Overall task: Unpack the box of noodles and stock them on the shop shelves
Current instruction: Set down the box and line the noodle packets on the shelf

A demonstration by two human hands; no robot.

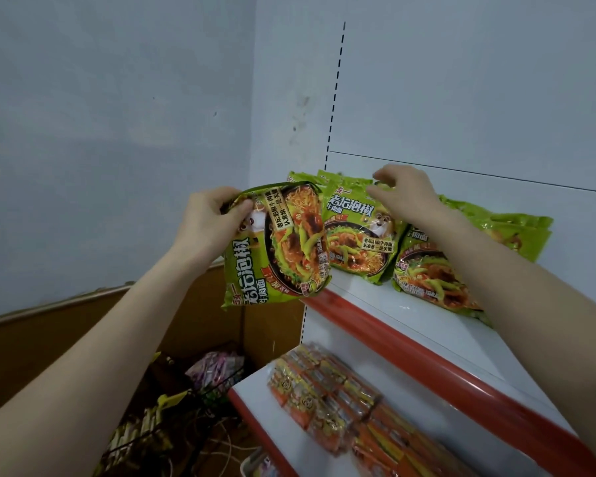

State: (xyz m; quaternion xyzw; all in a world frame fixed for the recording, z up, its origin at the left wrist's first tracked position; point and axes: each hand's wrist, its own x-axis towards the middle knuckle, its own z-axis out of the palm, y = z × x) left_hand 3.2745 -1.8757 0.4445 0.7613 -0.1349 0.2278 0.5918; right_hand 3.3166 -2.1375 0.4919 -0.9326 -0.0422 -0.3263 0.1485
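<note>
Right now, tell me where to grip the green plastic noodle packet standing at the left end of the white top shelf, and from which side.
Probably pinch the flat top seam from above: the green plastic noodle packet stands leaning back on the white top shelf, more packets crowd its right and rear, and the right hand is at that edge.

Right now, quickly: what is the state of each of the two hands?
Left hand: holds a noodle pack.
Right hand: fingers curled at shelved packs; grip cannot be told.
</note>
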